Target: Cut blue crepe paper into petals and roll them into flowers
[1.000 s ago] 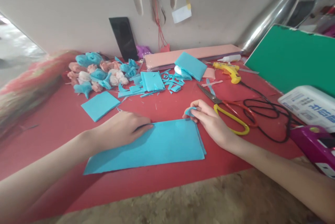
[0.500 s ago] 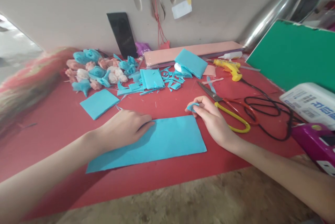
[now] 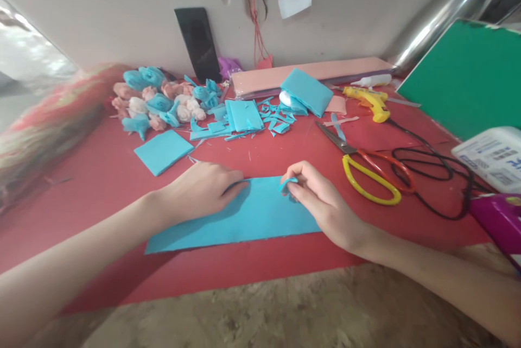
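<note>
Right fingers [image 3: 302, 169]: pinching small blue piece [image 3: 287, 183] between tips | left fingers [image 3: 233, 176]: curled over blue sheet [image 3: 260, 212], grip unclear

This looks like a small handicraft corner, though whether it belongs to a home or a workshop cannot be told. The red surface [image 3: 260, 157] carries a cluster of blue, pink and white handmade-looking flowers [image 3: 159, 101], scattered blue offcuts [image 3: 280, 118] and a wide blue sheet [image 3: 244, 222] near the front. Scissors [image 3: 349, 148] with yellow and red handles lie near a corded yellow glue gun [image 3: 369, 99] (a tool typical of such craftwork). Behind, a long pink pack [image 3: 309, 74] lies near a plain pale wall [image 3: 122, 11], where a red cord [image 3: 254, 14] hangs beside a small white note [image 3: 295, 1].
</note>
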A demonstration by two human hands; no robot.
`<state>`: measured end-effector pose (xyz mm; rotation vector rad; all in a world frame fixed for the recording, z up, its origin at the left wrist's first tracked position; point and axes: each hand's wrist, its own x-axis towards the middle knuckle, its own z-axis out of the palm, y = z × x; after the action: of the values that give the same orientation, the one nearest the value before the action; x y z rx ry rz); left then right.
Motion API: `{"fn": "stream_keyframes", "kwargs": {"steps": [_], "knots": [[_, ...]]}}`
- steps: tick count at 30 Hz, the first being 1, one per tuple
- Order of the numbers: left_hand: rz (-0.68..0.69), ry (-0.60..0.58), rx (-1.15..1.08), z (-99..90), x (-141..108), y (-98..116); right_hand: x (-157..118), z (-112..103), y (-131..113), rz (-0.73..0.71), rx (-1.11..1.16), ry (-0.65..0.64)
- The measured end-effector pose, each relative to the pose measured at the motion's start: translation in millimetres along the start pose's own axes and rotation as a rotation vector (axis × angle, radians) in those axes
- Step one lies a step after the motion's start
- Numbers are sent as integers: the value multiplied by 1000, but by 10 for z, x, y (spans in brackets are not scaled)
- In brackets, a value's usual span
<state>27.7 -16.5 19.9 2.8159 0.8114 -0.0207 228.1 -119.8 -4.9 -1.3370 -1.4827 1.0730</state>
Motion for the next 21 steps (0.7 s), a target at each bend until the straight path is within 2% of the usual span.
{"fn": "stream_keyframes", "kwargs": {"steps": [4,8,12,15,19,21], "knots": [[20,-59,176,4,-12,-14,41,9,-83,10,-17,-10],[34,-44,184,6,-23,-5,146,114,-138,-18,-15,-34],[54,-54,150,-29,-48,-23,267,228,-71,-46,-19,-47],[54,-111,19,-122,-104,-141,306,264,-18,-38,-24,-49],[32,-267,-301,-263,-261,-436,298,270,-15,-28,-32,-53],[-7,-305,-418,-291,-356,-580,288,270,-29,-20,-41,-60]]}}
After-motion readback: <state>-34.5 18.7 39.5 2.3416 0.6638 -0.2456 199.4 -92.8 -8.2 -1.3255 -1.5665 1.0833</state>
